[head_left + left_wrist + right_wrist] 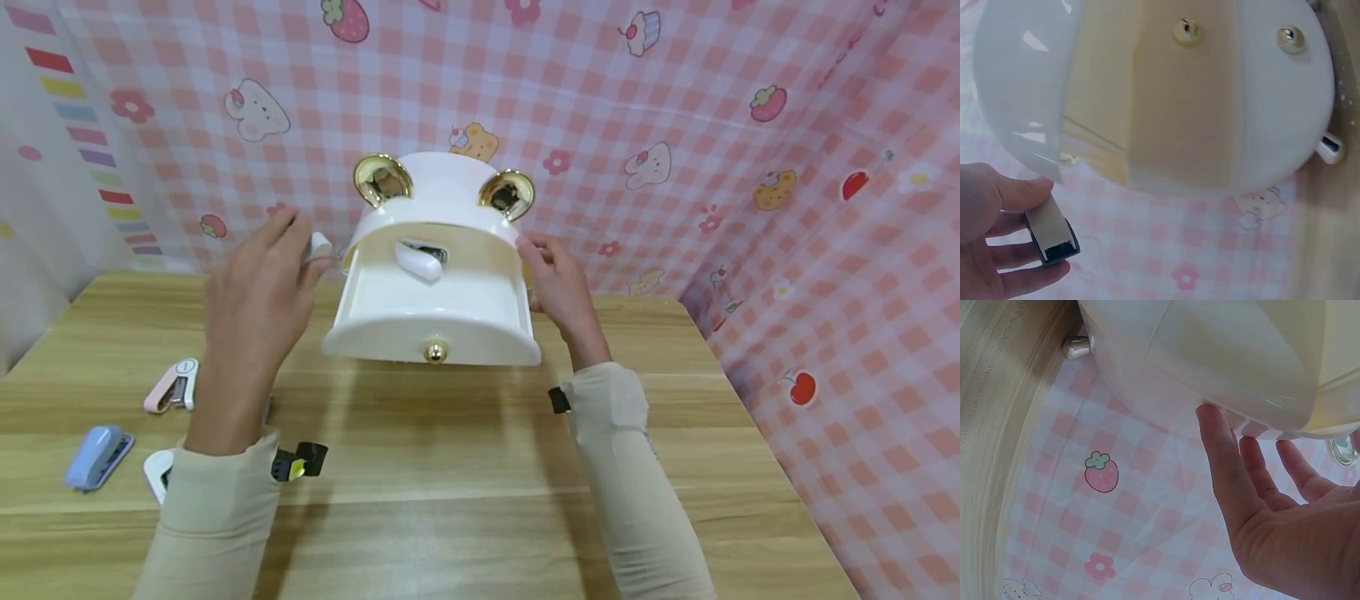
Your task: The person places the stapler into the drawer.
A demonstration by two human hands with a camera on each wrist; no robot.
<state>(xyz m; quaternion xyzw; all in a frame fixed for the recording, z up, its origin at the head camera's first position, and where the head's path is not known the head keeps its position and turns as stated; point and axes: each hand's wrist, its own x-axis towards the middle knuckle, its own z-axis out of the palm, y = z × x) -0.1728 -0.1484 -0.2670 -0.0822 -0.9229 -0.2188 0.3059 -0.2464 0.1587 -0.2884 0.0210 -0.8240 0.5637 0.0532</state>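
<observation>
A white rounded box [453, 193] with two gold ears stands on the table, its drawer [429, 333] pulled out toward me. One white mini stapler [420, 261] lies inside, near the drawer's back. My left hand [258, 292] is raised just left of the box. Between its thumb and fingers it pinches a small white stapler [1049, 226] with dark edges, mostly hidden by the hand in the head view. On the other side, my right hand [557, 287] touches the box's right wall; its extended fingertips [1212, 415] rest against the smooth surface.
On the table's left lie a pink stapler [171, 388], a blue stapler [99, 457] and a white one [156, 472] partly covered by my left sleeve. A second gold knob [1291, 39] shows lower on the box's front. Checked pink cloth [585, 83] hangs behind.
</observation>
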